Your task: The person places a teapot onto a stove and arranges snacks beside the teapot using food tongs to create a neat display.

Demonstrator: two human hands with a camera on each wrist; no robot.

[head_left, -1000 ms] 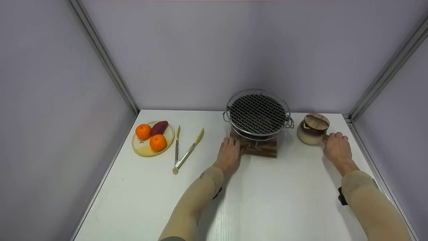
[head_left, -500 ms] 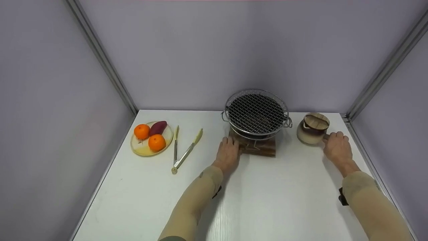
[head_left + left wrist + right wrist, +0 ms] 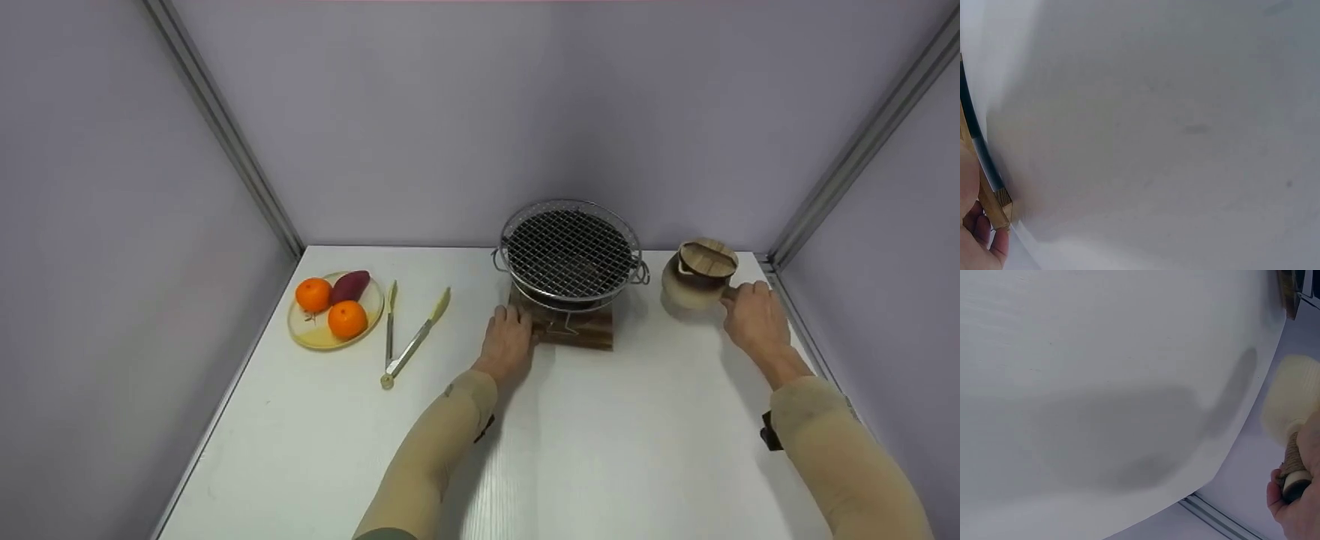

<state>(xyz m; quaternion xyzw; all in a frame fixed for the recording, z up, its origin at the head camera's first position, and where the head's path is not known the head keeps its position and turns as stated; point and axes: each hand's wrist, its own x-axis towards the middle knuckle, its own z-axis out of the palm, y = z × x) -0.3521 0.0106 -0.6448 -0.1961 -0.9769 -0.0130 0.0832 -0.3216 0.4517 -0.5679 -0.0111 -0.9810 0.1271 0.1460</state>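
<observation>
On your white worktop (image 3: 600, 450), a plate (image 3: 304, 336) holds two oranges (image 3: 330, 307) and a sweet potato (image 3: 349, 286); tongs (image 3: 409, 345) lie just beside it.

left hand (image 3: 977, 236): in the left wrist view only a few fingertips show at the bottom left corner; the rest is cut off.
wooden board (image 3: 995, 201): the left wrist view shows just one corner; the left edge cuts it.
grill (image 3: 568, 256): what lies under the wire mesh is too dark to tell.
right hand (image 3: 1297, 509): cut off by the right and bottom edges of the right wrist view.
pot (image 3: 1292, 399): blurry and pale in the right wrist view, cut by the right edge.
pot handle (image 3: 1293, 467): the fingers hide part of it.
tongs (image 3: 401, 334): the tips are too small to make out.
</observation>
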